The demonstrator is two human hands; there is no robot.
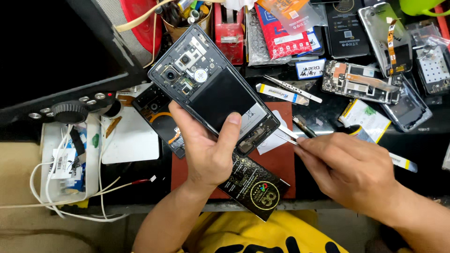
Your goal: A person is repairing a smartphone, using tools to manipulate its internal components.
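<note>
Bench is looking packed, so the biggest worry is just that: stuff is crowding in from every side, and 1 careless elbow could be sweeping loose boards onto the floor. The red mat in the middle is sitting under the work, with a black box lying on it and hanging over the front edge, so that could be getting knocked off too. The phone is being held up off the mat, tilted, back cover off, cameras and black battery area showing. The left hand is wrapping it from below, thumb pressing on the battery face, fingers closed around the frame. It's a 1-hand hold on a slick frame, so I'm thinking a slip could be dropping it onto the back cover lying just beside it. Thumb pressure on that battery area isn't great either if it's soft. The right hand is pinched shut on tweezers, tips pointing in at the phone's lower end, right by the open board. I'm guessing the real risk is those metal tips skidding and scratching a connector or poking the battery. A second pair of tweezers and a parts board are lying further back, well apart from both hands.
</note>
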